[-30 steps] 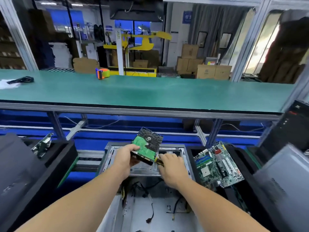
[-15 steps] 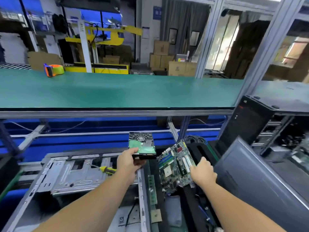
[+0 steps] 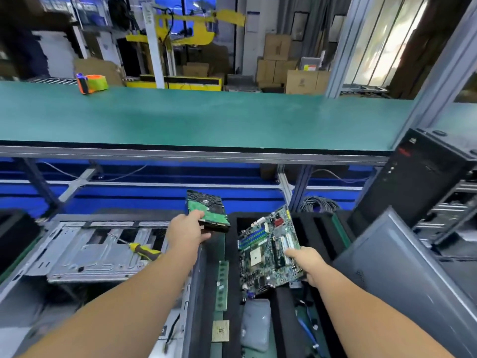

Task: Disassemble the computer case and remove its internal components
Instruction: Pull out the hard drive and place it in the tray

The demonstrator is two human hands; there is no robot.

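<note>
Now the view sits a little further right than half a second ago, and the left hand (image 3: 186, 235) has carried the drive (image 3: 208, 211) rightward, past the case (image 3: 85, 250) edge and over the black tray (image 3: 233, 257). One open metal case lies on its side at lower left. One grey panel (image 3: 402, 270) leans at the right, below one black tower (image 3: 415, 177). One motherboard (image 3: 269, 250), tilted up in the tray as before, is gripped at its right edge by the right hand (image 3: 308, 264), fingers curled round it. One drive is held up beside the motherboard, not touching it, left fingers closed on its near end. One screwdriver (image 3: 140, 248) rests on the case, unmoved. One memory stick (image 3: 223, 285) and one processor chip (image 3: 220, 331) lie in the tray. One tape roll (image 3: 92, 83) stands on the green tabletop (image 3: 206, 117).
</note>
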